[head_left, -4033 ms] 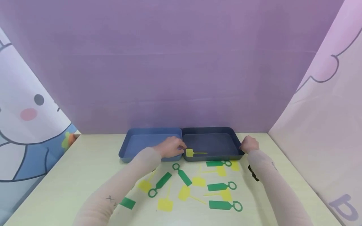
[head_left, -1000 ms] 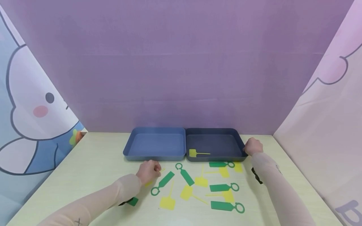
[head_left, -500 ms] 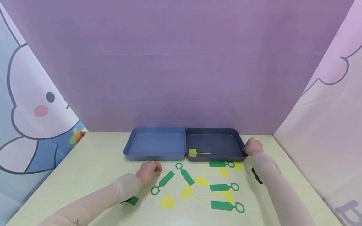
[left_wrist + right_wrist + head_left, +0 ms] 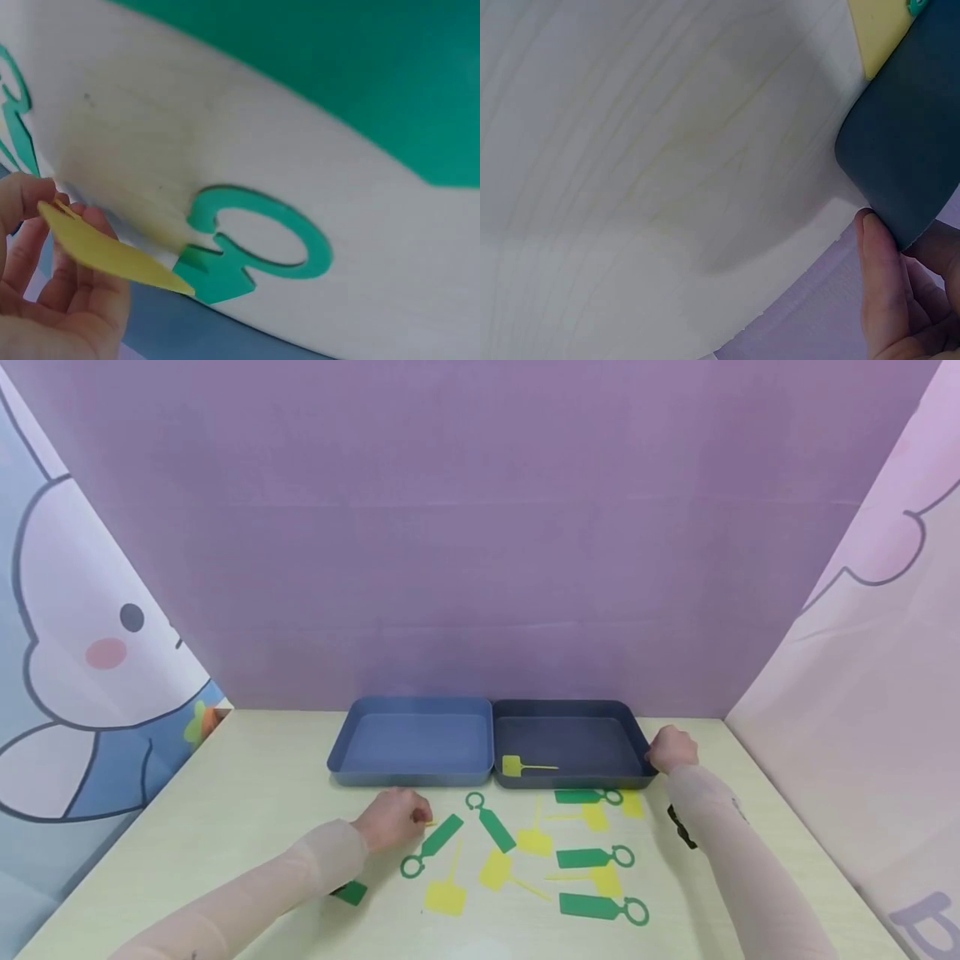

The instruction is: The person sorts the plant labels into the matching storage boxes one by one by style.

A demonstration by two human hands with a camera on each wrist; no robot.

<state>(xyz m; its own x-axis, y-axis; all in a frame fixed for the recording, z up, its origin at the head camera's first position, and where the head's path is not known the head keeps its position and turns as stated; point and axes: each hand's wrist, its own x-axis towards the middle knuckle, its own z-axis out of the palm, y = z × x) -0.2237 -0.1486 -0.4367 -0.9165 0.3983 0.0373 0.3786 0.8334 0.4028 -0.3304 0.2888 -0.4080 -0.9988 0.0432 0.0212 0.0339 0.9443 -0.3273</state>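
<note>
In the left wrist view my left hand [image 4: 71,300] pinches a flat yellow plant label [image 4: 112,259] between thumb and fingers, lifted off the table. The head view shows that left hand [image 4: 393,818] in front of the blue tray, with only a sliver of yellow at its fingertips. A green tag with a ring end [image 4: 432,845] lies just to its right. My right hand [image 4: 672,750] holds the right rim of the dark navy tray [image 4: 577,782], its thumb and fingers on the wall in the right wrist view. Inside that tray lies one yellow label [image 4: 512,766].
The blue tray [image 4: 412,779] stands against the navy one. Several green ring tags [image 4: 585,858] and several yellow labels [image 4: 445,897] are spread over the pale table [image 4: 247,827]. Another green tag [image 4: 350,892] is partly under the left wrist. A purple backdrop [image 4: 480,568] rises behind.
My left hand has moved from above the trays' join down to the table at front left, where it now holds a yellow label. The right hand stays on the navy tray's rim.
</note>
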